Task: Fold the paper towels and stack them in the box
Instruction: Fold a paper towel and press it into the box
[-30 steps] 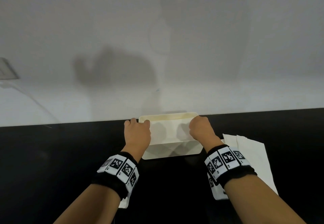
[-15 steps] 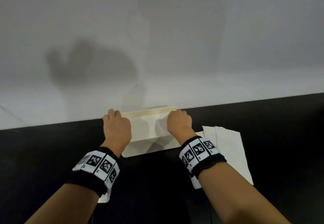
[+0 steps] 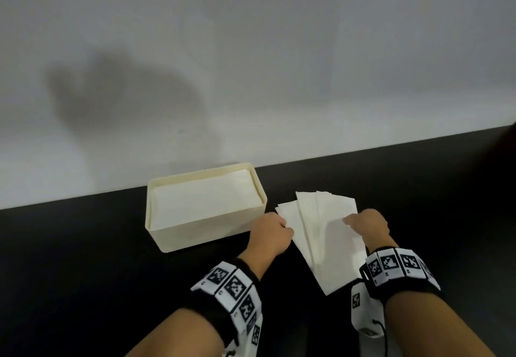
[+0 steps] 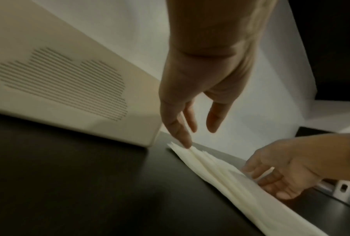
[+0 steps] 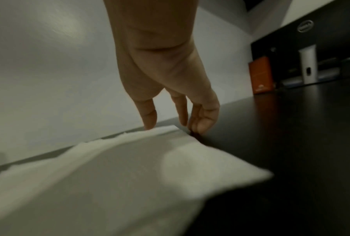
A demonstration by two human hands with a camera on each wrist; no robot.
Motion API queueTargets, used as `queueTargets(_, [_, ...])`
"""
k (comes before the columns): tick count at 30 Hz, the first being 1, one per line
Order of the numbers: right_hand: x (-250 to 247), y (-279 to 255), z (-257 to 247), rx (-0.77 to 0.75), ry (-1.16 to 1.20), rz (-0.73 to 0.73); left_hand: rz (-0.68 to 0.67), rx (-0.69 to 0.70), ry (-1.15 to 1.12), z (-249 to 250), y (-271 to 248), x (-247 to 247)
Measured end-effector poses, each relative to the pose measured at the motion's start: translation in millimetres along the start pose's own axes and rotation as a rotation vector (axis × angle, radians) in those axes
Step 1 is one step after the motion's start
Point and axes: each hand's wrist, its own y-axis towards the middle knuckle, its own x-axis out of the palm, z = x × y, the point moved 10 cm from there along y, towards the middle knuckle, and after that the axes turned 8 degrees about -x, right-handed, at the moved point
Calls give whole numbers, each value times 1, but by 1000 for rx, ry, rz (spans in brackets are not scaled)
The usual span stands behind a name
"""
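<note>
Cream plastic forms the box (image 3: pixel 195 233), which stands on the black tabletop (image 3: pixel 83 273) against the pale wall (image 3: pixel 251 49), filled to near its rim with folded paper towels (image 3: pixel 206 203); its side wall carries a cloud-shaped patch of fine ruled lines (image 4: pixel 65 83), with no readable words. Just right of the box, a fanned pile of loose paper towels (image 3: pixel 326 239) lies flat on the tabletop. The left hand (image 3: pixel 269 235) reaches to the pile's left edge, its grip loose and apart, one fingertip (image 4: pixel 185 142) touching the sheet edges. The right hand (image 3: pixel 367 225) rests at the pile's right side, fingers relaxed and slightly spread, the thumb (image 5: pixel 149 118) on the top sheet and the other fingertips beside its corner on the tabletop; neither hand clamps anything. Both wrists wear black bands with square black-and-white coded tags (image 3: pixel 231 287). Far right in the right wrist view stand a dark monitor (image 5: pixel 311 39) with a round logo too blurred to read and an orange box (image 5: pixel 260 75).
</note>
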Motion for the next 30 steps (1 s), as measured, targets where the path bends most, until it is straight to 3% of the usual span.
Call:
queueTargets(4, [4, 0, 6, 5, 41, -54, -116, -243, -198, -18, 18, 39])
queueTargets(10, [22, 3, -19, -133, -67, -187, -134, -368, -481, -21, 29, 53])
queueTargets(14, [33, -3, -32, -174, -109, -250, -130, -353, -414, -19, 37, 56])
queueTargets(19, [41, -7, -39, -203, 15, -254, -81, -347, -266, -25, 45, 57])
queueTargets(26, [27, -5, -36, -260, 161, -89, -36, -367, -227, -32, 46, 54])
queueTargets(30, [27, -6, -33, -237, 170, -104, -16, -330, -218, -28, 48, 53])
